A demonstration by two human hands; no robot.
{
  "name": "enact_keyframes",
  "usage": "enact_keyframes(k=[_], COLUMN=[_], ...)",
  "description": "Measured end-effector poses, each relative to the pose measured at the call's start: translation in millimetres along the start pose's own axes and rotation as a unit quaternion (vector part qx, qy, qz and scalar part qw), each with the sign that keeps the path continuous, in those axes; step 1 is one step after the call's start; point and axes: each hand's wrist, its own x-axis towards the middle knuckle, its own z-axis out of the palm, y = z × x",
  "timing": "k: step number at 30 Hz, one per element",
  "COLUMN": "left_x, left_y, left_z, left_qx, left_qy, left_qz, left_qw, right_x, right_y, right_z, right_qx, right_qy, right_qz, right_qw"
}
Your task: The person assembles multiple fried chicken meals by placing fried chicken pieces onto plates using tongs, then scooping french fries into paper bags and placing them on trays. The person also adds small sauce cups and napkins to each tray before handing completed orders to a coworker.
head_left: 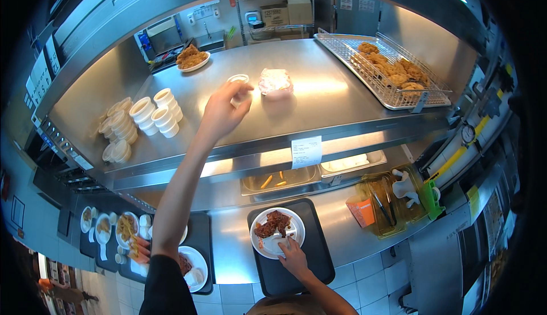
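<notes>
My left hand (223, 113) reaches up to the steel shelf, thumb and fingers closed around a small white cup (238, 78). Just right of that cup lies a bright wrapped item (276, 81). Lower down, my right hand (294, 257) has its fingers bent into a round white plate (257, 248), on something pale that I cannot make out. Dark reddish-brown glazed pieces of food (274, 224) lie on the plate's far side. A black tray (313, 246) carries the plate.
Stacked white cups (164, 115) and clear lidded cups (119, 124) stand on the shelf's left. Fried chicken fills a wire rack (393, 73) at right; another plate (195, 64) holds more. Tongs (383, 204) rest in an amber bin. Another person's hand (138, 250) is among plates at left.
</notes>
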Motion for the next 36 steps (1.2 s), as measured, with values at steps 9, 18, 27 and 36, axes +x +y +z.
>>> enact_keyframes(k=[9,18,27,36], left_x=[152,128,93,-76], left_y=[-137,-97,-33,91], left_z=[134,100,105,84], left_qx=[0.251,-0.168,-0.094,0.084], left_qy=[-0.271,-0.359,-0.341,-0.08], left_qz=[0.057,-0.375,-0.309,0.077], left_qw=[0.927,0.838,0.883,0.99], right_x=[-151,-346,-294,-252], right_y=[50,186,271,243], right_z=[-66,3,175,262], right_qx=[0.12,0.054,0.278,0.383], right_qy=[0.205,0.234,0.103,0.078], right_qz=[0.269,0.602,0.674,0.656], right_qw=[0.933,0.761,0.676,0.646])
